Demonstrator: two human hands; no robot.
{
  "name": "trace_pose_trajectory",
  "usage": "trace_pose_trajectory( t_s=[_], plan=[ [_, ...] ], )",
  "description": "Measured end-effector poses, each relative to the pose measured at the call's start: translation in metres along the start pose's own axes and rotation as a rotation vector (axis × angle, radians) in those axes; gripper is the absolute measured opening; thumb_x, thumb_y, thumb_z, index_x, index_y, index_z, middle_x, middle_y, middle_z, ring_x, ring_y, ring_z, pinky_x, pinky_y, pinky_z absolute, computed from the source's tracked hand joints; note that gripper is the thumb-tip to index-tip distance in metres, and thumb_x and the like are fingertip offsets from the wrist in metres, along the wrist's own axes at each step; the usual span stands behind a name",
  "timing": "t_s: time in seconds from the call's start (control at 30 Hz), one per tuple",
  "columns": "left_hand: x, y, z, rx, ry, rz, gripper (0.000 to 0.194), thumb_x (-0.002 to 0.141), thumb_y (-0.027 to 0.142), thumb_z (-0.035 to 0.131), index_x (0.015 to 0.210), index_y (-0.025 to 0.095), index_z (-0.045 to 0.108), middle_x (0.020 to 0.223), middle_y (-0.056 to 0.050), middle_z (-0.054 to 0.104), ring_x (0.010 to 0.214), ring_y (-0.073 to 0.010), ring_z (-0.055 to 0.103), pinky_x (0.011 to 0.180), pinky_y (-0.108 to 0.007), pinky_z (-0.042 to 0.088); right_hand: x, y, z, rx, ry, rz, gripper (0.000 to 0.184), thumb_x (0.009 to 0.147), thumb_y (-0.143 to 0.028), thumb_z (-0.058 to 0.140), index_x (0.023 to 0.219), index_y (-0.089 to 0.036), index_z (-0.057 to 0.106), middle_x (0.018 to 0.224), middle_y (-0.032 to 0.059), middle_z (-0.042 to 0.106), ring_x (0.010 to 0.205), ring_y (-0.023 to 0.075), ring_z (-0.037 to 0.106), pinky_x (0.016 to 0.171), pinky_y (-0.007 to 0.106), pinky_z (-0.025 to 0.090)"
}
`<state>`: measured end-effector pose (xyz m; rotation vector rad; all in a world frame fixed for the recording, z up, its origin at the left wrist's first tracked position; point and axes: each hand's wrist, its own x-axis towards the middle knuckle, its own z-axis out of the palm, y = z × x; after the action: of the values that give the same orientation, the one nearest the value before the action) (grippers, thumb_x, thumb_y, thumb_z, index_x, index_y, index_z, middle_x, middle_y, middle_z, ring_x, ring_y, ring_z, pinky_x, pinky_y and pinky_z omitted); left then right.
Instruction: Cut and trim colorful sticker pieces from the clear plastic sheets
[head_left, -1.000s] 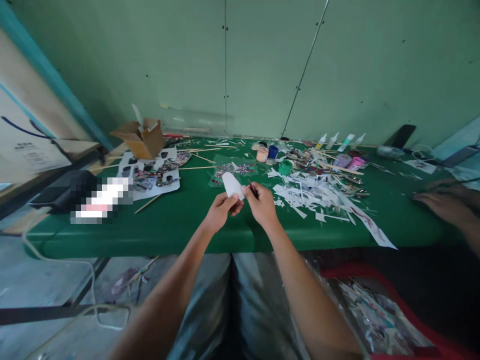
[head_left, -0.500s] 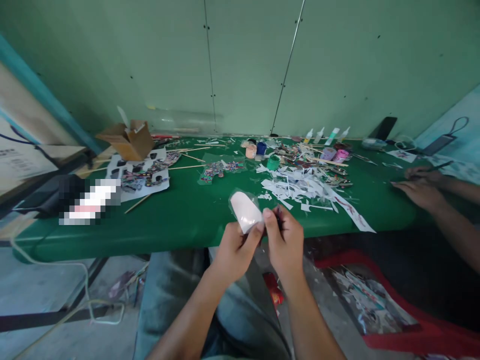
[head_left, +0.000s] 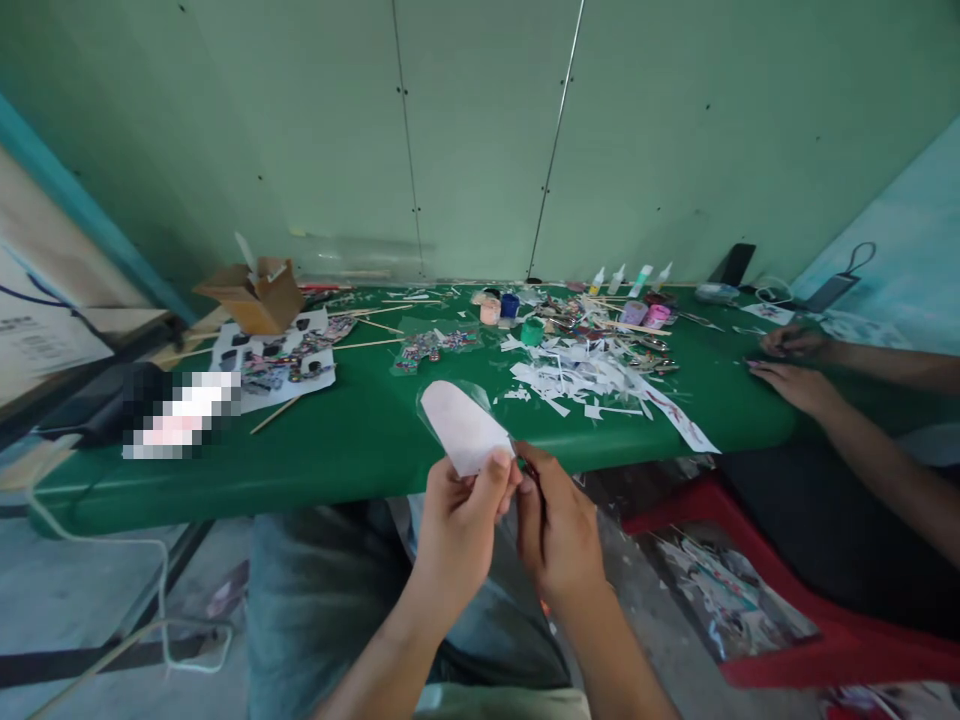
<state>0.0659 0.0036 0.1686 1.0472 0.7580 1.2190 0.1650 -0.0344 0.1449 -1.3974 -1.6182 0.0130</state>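
My left hand (head_left: 461,525) pinches the lower edge of a pale pink, rounded paper cutout (head_left: 466,430), which has clear film standing out around its edge. The cutout is tilted up to the left, over the table's front edge. My right hand (head_left: 562,525) is closed right beside it, fingertips close to the cutout's lower right corner. Something small and dark red shows between those fingers, but most of it is hidden, so its kind is unclear.
White paper scraps (head_left: 577,375) are heaped on the green table (head_left: 360,455), near paint jars (head_left: 490,308) and glue bottles (head_left: 616,280). A cardboard box (head_left: 259,297) and printed sheet (head_left: 319,370) lie left. At right, another person's hands (head_left: 799,385) work above a red stool (head_left: 795,650).
The cutout has shifted slightly left and turned, showing more of its face. My right hand's fingers have closed in at its lower right corner. The camera view has shifted a little.
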Motion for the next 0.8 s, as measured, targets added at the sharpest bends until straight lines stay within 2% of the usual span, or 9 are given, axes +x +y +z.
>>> trace_pose_trajectory(
  t_s=[0.13,0.3,0.47,0.8],
  plan=[
    [-0.0014,0.0003,-0.0021,0.030,0.016,-0.040,0.035,0.077,0.043,0.065,0.057,0.016,0.057,0.045,0.004,0.040,0.045,-0.0072,0.035,0.047,-0.023,0.031,-0.0005,0.0004,0.0008,-0.066,-0.006,-0.016,0.030,0.093,-0.018,0.039,0.119,-0.019,0.054,0.097,0.0083,0.072,0.078,0.0168,0.071,0.065,0.024,0.055],
    [-0.0008,-0.0006,0.0004,0.023,0.027,-0.062,0.034,0.076,0.042,0.065,0.055,0.016,0.057,0.044,0.004,0.038,0.045,-0.0077,0.034,0.046,-0.024,0.029,-0.0020,0.0009,0.0040,-0.072,0.030,-0.011,0.032,0.093,-0.018,0.039,0.122,-0.020,0.054,0.101,0.0091,0.073,0.082,0.0180,0.072,0.068,0.026,0.057],
    [-0.0021,-0.0024,0.0035,0.009,0.022,-0.062,0.033,0.076,0.042,0.064,0.056,0.017,0.058,0.044,0.004,0.038,0.044,-0.0078,0.034,0.046,-0.024,0.029,-0.0048,-0.0025,0.0054,-0.045,0.054,0.059,0.034,0.093,-0.019,0.038,0.122,-0.021,0.056,0.101,0.0089,0.073,0.084,0.0184,0.072,0.070,0.027,0.057],
    [-0.0029,-0.0001,0.0024,0.044,-0.037,-0.059,0.029,0.077,0.034,0.064,0.055,0.017,0.055,0.046,0.004,0.038,0.045,-0.0071,0.033,0.045,-0.023,0.030,-0.0055,0.0027,0.0047,-0.108,0.021,0.038,0.033,0.095,-0.021,0.037,0.122,-0.016,0.055,0.099,0.0100,0.074,0.080,0.0185,0.073,0.065,0.024,0.056]
  ],
)
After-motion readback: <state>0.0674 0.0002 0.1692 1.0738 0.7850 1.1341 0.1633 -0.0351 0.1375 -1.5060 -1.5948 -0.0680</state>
